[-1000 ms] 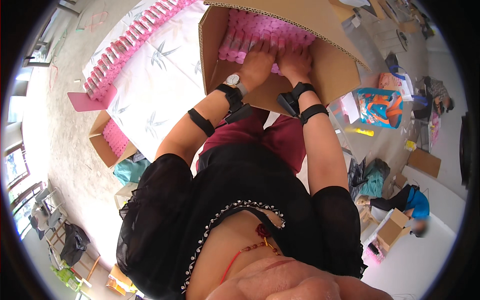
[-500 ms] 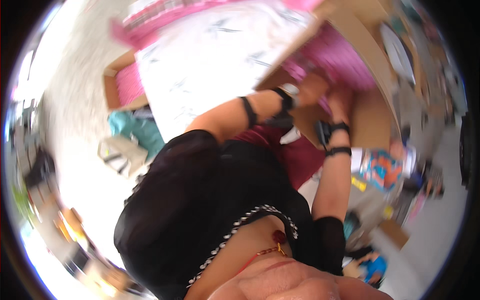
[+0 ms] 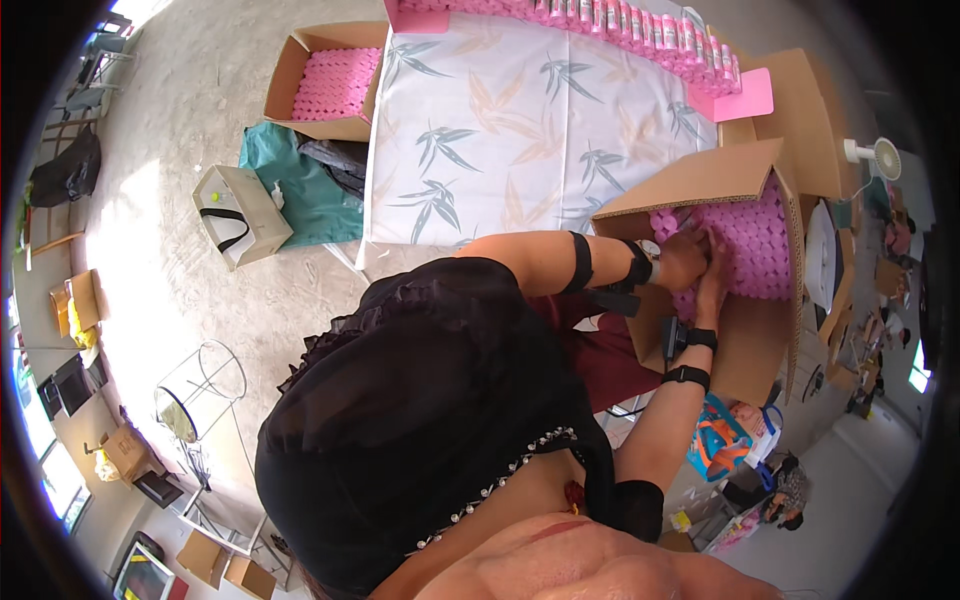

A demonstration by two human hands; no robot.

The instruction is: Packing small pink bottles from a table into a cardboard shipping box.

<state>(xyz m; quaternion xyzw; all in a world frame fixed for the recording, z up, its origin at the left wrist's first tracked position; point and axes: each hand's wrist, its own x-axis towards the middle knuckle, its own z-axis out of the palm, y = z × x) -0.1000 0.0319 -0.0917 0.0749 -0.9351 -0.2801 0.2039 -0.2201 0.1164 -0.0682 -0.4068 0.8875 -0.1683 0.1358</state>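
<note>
Both of my hands reach into an open cardboard box (image 3: 690, 178) at the right of the table. Tightly packed pink cylindrical pieces (image 3: 745, 235) fill it, looking like small bottles or their caps. My left hand (image 3: 682, 260) is curled in at the near left side of the rows. Right beside it, my right hand (image 3: 713, 277) has its fingers pressed together against the pieces, touching or nearly touching the left. What lies inside either grasp is hidden by the fingers. A few pink pieces also show just below my left hand. Black straps go round both forearms.
Pink labelled bottles (image 3: 640, 28) stand in rows along the far edge of the table with the leaf-print cloth (image 3: 500, 120). Another box (image 3: 285, 85) of pink pieces sits at the left, near a beige bag (image 3: 240, 222). A white fan (image 3: 885, 160) and another person (image 3: 790, 495) are at the right.
The view has turned and steadied, so the table and box sit lower and further right. My hands stay inside the box, close together.
</note>
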